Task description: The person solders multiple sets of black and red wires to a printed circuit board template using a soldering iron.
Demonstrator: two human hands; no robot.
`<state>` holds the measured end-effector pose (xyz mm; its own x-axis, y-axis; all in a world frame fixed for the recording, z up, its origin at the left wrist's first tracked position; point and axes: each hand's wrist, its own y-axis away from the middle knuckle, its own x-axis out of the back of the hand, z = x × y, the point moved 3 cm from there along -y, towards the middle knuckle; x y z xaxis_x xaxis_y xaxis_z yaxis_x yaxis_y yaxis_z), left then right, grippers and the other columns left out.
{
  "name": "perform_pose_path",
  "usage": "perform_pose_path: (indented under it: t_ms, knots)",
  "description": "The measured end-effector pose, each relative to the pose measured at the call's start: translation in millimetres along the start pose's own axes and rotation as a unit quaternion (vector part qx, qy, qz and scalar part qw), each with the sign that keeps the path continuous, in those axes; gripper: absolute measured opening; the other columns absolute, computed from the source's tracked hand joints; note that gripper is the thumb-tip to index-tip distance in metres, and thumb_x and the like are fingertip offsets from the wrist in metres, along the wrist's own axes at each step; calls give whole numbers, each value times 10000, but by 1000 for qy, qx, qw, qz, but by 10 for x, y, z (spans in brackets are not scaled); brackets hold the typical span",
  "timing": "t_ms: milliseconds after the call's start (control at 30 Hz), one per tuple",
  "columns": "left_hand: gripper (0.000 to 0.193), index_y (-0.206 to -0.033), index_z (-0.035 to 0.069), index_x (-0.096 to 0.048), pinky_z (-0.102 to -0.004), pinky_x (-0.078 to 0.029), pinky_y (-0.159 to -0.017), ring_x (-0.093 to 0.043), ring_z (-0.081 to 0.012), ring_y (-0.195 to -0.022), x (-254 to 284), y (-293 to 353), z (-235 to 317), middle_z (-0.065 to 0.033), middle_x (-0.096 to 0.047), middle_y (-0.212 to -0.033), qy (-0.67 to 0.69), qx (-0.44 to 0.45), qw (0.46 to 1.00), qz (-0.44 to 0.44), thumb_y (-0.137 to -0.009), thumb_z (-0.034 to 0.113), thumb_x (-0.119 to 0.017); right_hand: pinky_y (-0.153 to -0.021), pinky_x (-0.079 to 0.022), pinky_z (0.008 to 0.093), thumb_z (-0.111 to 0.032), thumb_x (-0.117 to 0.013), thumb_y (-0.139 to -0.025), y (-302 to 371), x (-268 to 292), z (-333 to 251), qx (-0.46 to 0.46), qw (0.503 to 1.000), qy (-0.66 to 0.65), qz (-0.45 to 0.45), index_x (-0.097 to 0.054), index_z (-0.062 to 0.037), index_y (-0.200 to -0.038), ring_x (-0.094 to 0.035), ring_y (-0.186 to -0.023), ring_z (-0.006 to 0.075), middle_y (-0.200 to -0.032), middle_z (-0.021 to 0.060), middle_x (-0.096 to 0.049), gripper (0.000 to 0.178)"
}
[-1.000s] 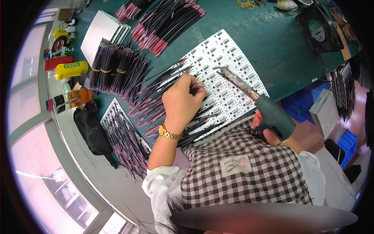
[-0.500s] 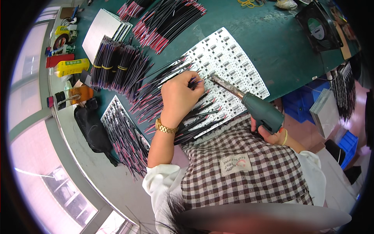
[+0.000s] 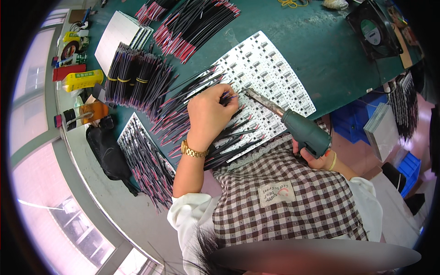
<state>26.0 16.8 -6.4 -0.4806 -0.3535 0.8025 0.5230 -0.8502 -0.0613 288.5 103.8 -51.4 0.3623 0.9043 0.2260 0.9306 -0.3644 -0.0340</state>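
A white circuit board panel (image 3: 282, 87) covered in small dark components lies on the green table. Black wires with red ends (image 3: 176, 119) fan out over its left part. Above them, my left hand (image 3: 211, 109) is closed in a pinch on a thin dark wire (image 3: 228, 96), whose end is partly hidden by the fingers. My right hand (image 3: 321, 158) grips a green soldering gun (image 3: 305, 133) by its handle. The gun's metal barrel points up and left, its tip over the panel just right of my left fingertips.
Banded wire bundles (image 3: 133, 78) and a loose wire pile (image 3: 197, 27) lie at the left and back. A wire-covered panel (image 3: 144, 160) is at the near left, stacked white panels (image 3: 117, 39) behind. A black fan (image 3: 372, 31) stands far right; yellow bottle (image 3: 82, 80) at the left.
Very little differs. The soldering gun and my right hand have shifted slightly left; my left hand keeps its pinch over the panel.
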Motion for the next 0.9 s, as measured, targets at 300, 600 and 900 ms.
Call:
perform_pose_path:
  t_ms: [300,600,900]
  knots:
    - [94,-794,70,-688,-244,-449,-514,-565,-120,-503,10,-19,-12,-55,-629,-643,3,-3,1000,4,-731,126,-729,-674,-459,296,-443,-580,-894,56,12,4,-77,977,-198,16,-522,0,-1168,-557,-738,157,-855,80,-573,524]
    - [117,-857,73,-669,-304,-484,-564,-625,-235,-624,51,43,27,-98,-650,-756,3,0,1000,-31,-742,86,-684,-682,-447,295,-340,-557,-930,-31,15,-48,-43,953,-289,85,-472,9,-1257,-551,-703,147,-832,73,-593,487]
    - [285,-1177,24,-630,-230,-424,-549,-490,-68,-604,702,226,-183,-23,-613,-737,243,-33,956,161,-900,-8,-567,-668,-471,302,-486,-590,-887,126,4,110,-40,969,-243,25,-426,1,-1293,-556,-745,146,-879,80,-572,655]
